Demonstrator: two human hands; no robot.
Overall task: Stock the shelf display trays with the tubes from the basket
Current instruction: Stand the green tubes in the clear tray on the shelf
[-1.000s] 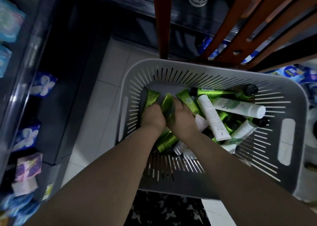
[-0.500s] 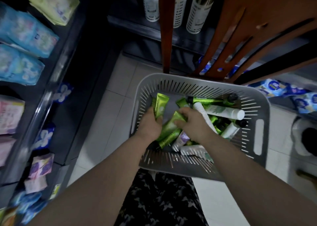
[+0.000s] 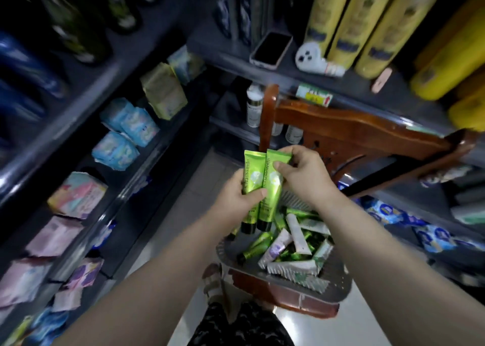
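Two green tubes [image 3: 258, 188] with black caps pointing down are held upright side by side above the grey basket [image 3: 338, 285]. My left hand [image 3: 236, 197] grips their lower half, thumb across the front. My right hand [image 3: 301, 175] pinches the top of the right tube. Inside the basket lie several more green and white tubes [image 3: 291, 243]. The basket sits on a wooden chair [image 3: 341, 133]. No display tray is in sight.
Shelves on the left carry soft packets [image 3: 131, 125]. The shelf ahead holds a phone [image 3: 271, 49], a white gadget [image 3: 313, 58], tall yellow cans [image 3: 367, 22] and small bottles [image 3: 254, 104] below. More packets [image 3: 393, 214] lie low on the right. Pale floor tiles show between.
Both hands have come up out of the basket with two green tubes, now held together at chest height. The view has tilted up from the basket toward the shelves.
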